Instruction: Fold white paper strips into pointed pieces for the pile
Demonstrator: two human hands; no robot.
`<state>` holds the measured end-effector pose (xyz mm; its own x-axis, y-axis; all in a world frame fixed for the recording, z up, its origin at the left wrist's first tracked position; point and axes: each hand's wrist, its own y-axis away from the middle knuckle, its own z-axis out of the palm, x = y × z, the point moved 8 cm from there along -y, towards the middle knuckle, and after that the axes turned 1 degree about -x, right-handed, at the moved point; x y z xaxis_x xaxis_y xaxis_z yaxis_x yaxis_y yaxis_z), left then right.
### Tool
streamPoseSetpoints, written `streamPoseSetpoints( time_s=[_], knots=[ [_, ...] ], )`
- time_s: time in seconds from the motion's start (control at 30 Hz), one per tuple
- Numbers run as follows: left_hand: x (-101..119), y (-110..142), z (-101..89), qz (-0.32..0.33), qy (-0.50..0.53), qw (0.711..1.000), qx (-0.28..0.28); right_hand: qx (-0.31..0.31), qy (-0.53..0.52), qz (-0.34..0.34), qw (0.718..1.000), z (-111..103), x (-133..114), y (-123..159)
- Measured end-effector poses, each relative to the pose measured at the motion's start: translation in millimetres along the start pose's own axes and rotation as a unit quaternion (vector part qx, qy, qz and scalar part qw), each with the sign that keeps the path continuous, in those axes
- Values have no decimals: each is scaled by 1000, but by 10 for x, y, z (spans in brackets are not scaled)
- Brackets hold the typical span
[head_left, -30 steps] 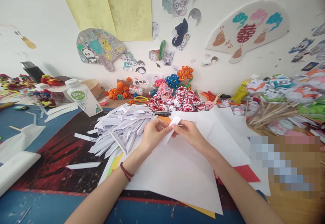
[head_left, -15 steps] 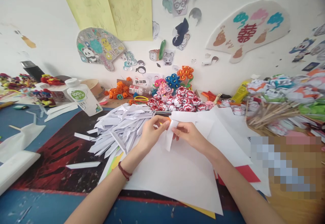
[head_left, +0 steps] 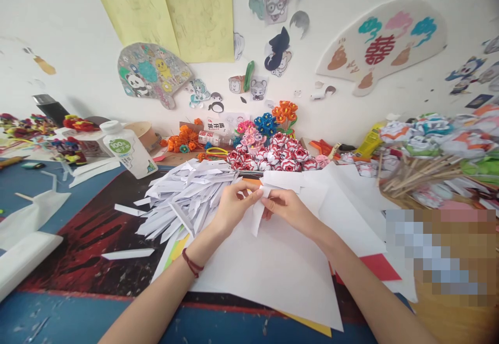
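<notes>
A narrow white paper strip (head_left: 257, 218) hangs between my hands, its lower end above the large white sheets (head_left: 273, 276). My left hand (head_left: 235, 202) pinches the strip's upper part between thumb and fingertips. From the other side, my right hand (head_left: 287, 207) grips the same strip, its thumb close to the left thumb. The fingers partly hide the strip's top end. Just left of my left hand lies a heaped pile of folded white paper strips (head_left: 187, 193). One loose folded strip (head_left: 128, 254) rests apart on the dark mat.
Behind the pile stand a tilted white bottle (head_left: 128, 149) and red-and-white paper flowers (head_left: 286, 154). Paper flowers on wooden sticks (head_left: 423, 172) lie at the right. A red paper piece (head_left: 380, 267) sticks out under my right forearm. A white block (head_left: 27, 261) is at left.
The strip between my fingers has tilted and dropped slightly, with less of its upper part showing. My right fingers have shifted a little left, closer to the left hand.
</notes>
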<state>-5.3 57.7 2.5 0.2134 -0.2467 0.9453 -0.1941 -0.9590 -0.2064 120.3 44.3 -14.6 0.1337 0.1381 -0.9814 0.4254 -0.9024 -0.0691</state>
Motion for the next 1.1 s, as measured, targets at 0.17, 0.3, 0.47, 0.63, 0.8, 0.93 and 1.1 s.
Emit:
streamPoseSetpoints(
  time_s=[0.17,0.3,0.47,0.63,0.8,0.93,1.1],
  knots=[
    [16,-5,-42,9,-1,1000,22,68,-4,-27,997,-112,-70,3],
    [48,5,-30,24,-13,999,23,142,-17,-31,989,-219,-78,41],
    [65,17,-15,32,-14,999,29,174,-39,-30,983,-245,-69,78],
    [53,16,-15,30,-13,999,33,167,-72,-28,983,-234,-40,62],
    [17,15,-14,14,-12,999,36,159,-78,-29,984,-236,-19,49],
    [19,17,-12,17,-15,999,37,163,-71,-31,984,-246,-15,50],
    [54,26,-4,28,-29,999,33,164,-75,-35,983,-267,-19,44]
  ],
)
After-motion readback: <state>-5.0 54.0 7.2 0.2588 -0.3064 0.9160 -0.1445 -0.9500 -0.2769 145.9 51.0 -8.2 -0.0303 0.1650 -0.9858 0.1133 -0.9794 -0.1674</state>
